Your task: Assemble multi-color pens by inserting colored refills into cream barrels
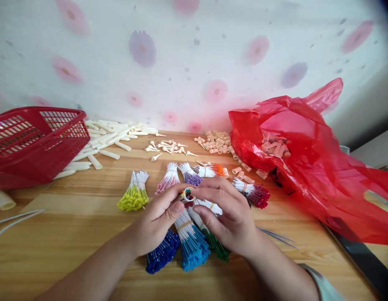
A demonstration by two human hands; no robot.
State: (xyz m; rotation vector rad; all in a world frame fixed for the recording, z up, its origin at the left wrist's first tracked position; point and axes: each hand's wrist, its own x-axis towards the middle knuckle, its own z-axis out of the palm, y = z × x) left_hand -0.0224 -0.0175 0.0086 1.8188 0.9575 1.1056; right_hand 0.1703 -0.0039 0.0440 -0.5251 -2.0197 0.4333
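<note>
Between the fingertips of both hands is a small cream plastic tube (188,194), its open end facing me with several coloured tips inside. My left hand (156,215) pinches it between thumb and index finger. The fingers of my right hand (230,211) close on its other side. Below the hands lie bundles of thin white sticks with coloured ends, like pen refills: dark blue (162,253), light blue (194,246) and green (220,248). Behind are pink (169,177), purple (190,175) and orange (215,169) bundles, partly hidden. A yellow bundle (134,194) stands left, a dark red one (258,195) right.
At left, a red plastic basket (40,154) stands beside a heap of cream tubes (109,138). Small pointed cream pieces (170,146) and slotted peach pieces (217,142) lie at the back. A red plastic bag (303,146) with more pieces spreads over the right side.
</note>
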